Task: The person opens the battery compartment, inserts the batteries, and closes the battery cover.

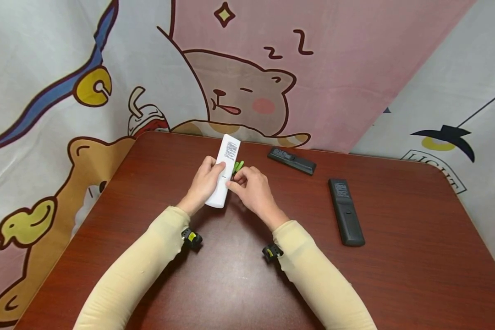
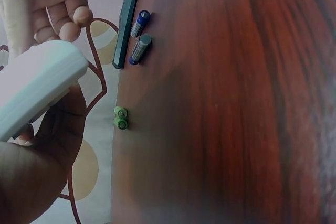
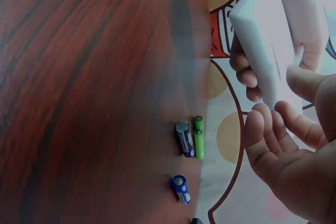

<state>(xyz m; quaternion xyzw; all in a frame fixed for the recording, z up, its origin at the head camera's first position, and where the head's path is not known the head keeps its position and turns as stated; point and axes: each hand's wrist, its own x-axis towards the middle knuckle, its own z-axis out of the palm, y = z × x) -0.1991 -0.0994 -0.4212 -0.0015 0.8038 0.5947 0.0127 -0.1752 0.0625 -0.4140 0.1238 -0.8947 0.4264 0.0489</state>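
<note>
Cream fabric sleeves (image 1: 128,270) are covering my forearms, reaching over a reddish-brown, wood-grained table (image 1: 420,275). My left hand (image 1: 204,182) is gripping a long white plastic remote control (image 1: 224,178), raised above the table, thumb lying on its printed face. My right hand (image 1: 256,192) is touching the remote with its thumb, its other fingers bending loosely; whether they are pinching it, I cannot tell. Two long black plastic remotes (image 1: 346,211) are lying at right. Two blue-and-silver cylindrical batteries (image 3: 185,139) and two slimmer green batteries (image 3: 199,144) are lying toward the table's far edge.
</note>
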